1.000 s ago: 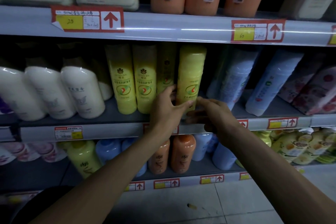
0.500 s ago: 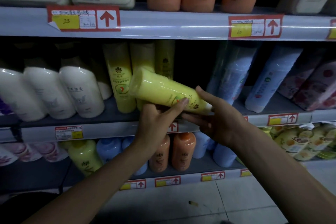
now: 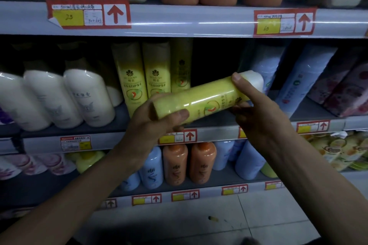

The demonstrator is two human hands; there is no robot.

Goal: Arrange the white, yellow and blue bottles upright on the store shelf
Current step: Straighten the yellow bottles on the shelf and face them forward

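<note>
Fingers of the left hand (image 3: 157, 123) curl round one end of the yellow bottle (image 3: 201, 99), held sideways before the shelf (image 3: 123, 139); the right hand (image 3: 260, 117) grips its pale end. Next, probably: stand it upright in the gap right of the standing yellow bottles (image 3: 130, 79).

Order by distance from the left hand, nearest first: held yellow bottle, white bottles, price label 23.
1. Held yellow bottle, gripped in the left hand itself.
2. White bottles, off to its left.
3. Price label 23, high up, upper left.
</note>
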